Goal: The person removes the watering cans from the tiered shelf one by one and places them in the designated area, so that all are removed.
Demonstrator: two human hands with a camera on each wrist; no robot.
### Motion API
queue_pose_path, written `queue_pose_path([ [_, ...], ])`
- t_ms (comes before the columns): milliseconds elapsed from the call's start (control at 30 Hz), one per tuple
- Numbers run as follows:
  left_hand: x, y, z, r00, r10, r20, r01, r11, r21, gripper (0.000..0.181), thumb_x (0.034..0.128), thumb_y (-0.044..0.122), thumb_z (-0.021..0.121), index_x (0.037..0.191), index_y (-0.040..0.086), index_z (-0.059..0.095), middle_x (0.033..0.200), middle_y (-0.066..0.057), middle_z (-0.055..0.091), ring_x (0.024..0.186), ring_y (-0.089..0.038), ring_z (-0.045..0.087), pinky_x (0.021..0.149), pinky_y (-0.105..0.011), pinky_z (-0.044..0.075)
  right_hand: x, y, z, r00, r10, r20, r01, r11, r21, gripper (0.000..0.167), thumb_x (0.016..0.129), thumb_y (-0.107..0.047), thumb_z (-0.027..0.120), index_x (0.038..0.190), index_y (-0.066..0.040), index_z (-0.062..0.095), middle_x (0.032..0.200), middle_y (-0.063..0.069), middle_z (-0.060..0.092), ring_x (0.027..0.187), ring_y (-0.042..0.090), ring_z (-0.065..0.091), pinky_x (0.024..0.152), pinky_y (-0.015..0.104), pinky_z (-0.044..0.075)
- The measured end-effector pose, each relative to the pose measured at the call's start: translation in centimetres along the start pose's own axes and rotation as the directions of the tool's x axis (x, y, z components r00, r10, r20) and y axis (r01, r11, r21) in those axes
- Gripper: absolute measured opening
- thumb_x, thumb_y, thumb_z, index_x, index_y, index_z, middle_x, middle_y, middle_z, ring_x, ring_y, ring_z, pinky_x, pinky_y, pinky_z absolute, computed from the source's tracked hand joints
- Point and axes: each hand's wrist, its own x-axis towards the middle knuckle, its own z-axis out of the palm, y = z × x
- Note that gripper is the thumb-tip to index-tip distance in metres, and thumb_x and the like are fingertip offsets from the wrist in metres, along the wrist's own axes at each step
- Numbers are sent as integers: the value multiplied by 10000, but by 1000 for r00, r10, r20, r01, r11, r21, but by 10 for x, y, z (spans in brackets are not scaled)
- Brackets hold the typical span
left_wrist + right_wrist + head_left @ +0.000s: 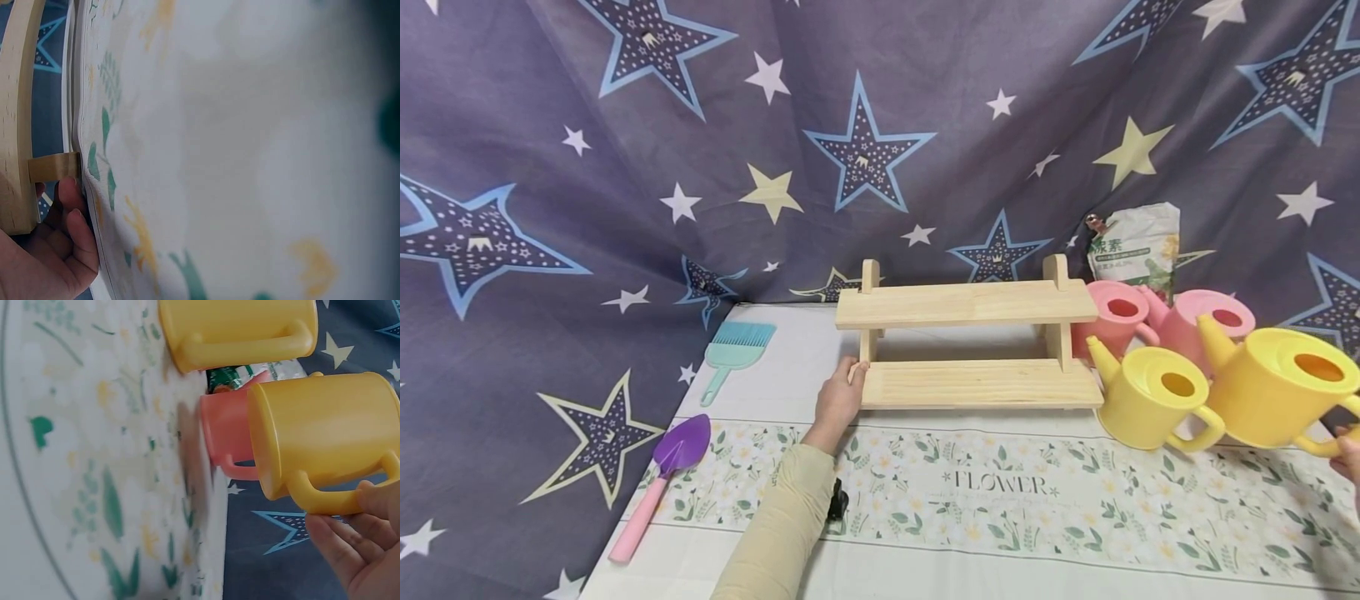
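Observation:
My left hand [838, 404] grips the left end of the lower board of a two-tier wooden plant shelf [970, 385]. In the left wrist view, its fingers [78, 240] curl under the board beside a short wooden foot. At the far right, my right hand [1348, 457] holds the handle of a yellow watering can [1262, 396]. The right wrist view has the thumb and fingers around that handle, and the can looks raised off the table. A second yellow watering can [1150, 400] stands between it and the shelf. Two pink watering cans [1108, 321] are behind.
A white printed bag [1138, 242] with a clip stands at the back right. On the left lie a teal brush with dustpan [735, 354] and a purple trowel [681, 446] with a pink handle. A star-patterned curtain [880, 242] hangs behind the flower-printed tablecloth [1000, 558].

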Motion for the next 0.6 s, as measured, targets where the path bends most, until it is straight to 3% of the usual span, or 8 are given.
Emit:
queue_pose_path([
  [100, 0, 0, 0, 1000, -3, 4, 3, 1000, -2, 422, 1026, 479, 400, 1321, 207, 532, 1148, -138, 674, 747, -251, 589, 688, -396, 480, -7, -4, 4, 1000, 9, -2, -9, 1000, -14, 329, 1030, -86, 480, 1315, -246, 517, 1024, -302, 477, 861, -170, 475, 745, -30, 333],
  [200, 0, 0, -1, 1000, -4, 5, 4, 1000, -1, 425, 1029, 476, 398, 1326, 202, 529, 1161, -136, 670, 761, -251, 594, 699, -402, 483, -14, -12, 6, 996, 85, 14, -84, 996, -39, 329, 1043, -102, 450, 1341, -231, 501, 1054, -290, 482, 911, -157, 471, 755, -29, 329],
  [300, 0, 0, -1, 1000, 0, 1, 0, 1000, -2, 424, 1030, 473, 398, 1324, 199, 531, 1175, -136, 666, 781, -256, 602, 712, -409, 487, -20, -18, 7, 987, 152, 41, -147, 983, -111, 367, 1058, -141, 412, 1423, -161, 449, 1145, -269, 478, 972, -176, 441, 769, -29, 326],
  [433, 0, 0, 0, 1000, 2, -5, -2, 1000, 4, 422, 1030, 468, 397, 1319, 191, 532, 1165, -135, 671, 766, -244, 597, 694, -388, 482, -25, -24, 8, 985, 164, 47, -156, 977, -148, 382, 1060, -156, 409, 1436, -99, 434, 1150, -279, 472, 941, -201, 426, 747, -32, 337],
  [600, 0, 0, 0, 1000, -1, -4, 1, 1000, 6, 424, 1030, 470, 393, 1319, 192, 532, 1174, -134, 669, 780, -246, 605, 717, -400, 489, -26, -32, 10, 975, 221, 21, -218, 972, -91, 326, 1046, -135, 453, 1359, -210, 499, 1096, -288, 505, 866, -190, 450, 714, -30, 358],
])
